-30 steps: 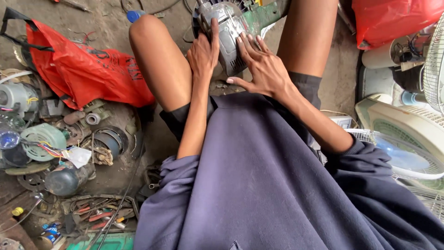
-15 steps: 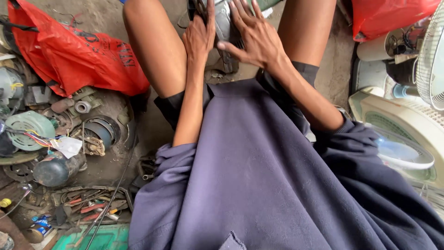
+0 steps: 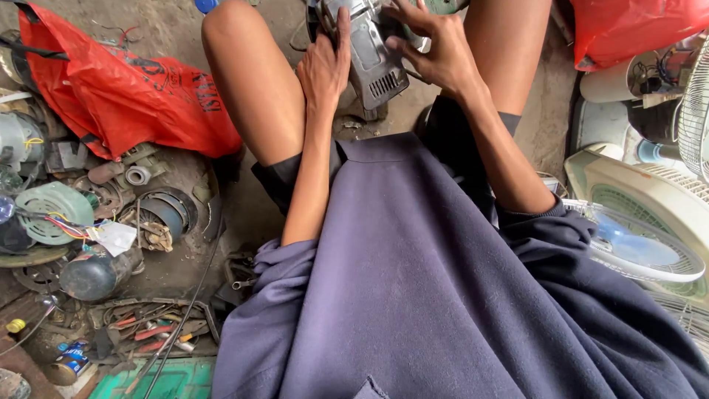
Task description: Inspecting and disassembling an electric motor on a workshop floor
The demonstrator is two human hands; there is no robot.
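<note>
A grey metal motor housing (image 3: 373, 59) with a vented side stands on the dirt floor between my bare knees, at the top of the head view. My left hand (image 3: 325, 63) lies flat against its left side, fingers pointing up. My right hand (image 3: 432, 48) grips its right side with spread fingers. The top of the housing is cut off by the frame edge. My purple-grey shirt (image 3: 413, 295) fills the lower middle.
A red plastic bag (image 3: 125, 96) lies at the left, another red bag (image 3: 628, 26) at the top right. Motor parts, coils and rings (image 3: 96, 214) crowd the left floor. Hand tools (image 3: 148, 329) lie at lower left. A fan blade and grille (image 3: 635, 236) sit at the right.
The view has dropped and shifted, so the housing now sits nearer the top edge. Both hands stay on the housing; my right hand's fingers have wrapped further onto its side.
</note>
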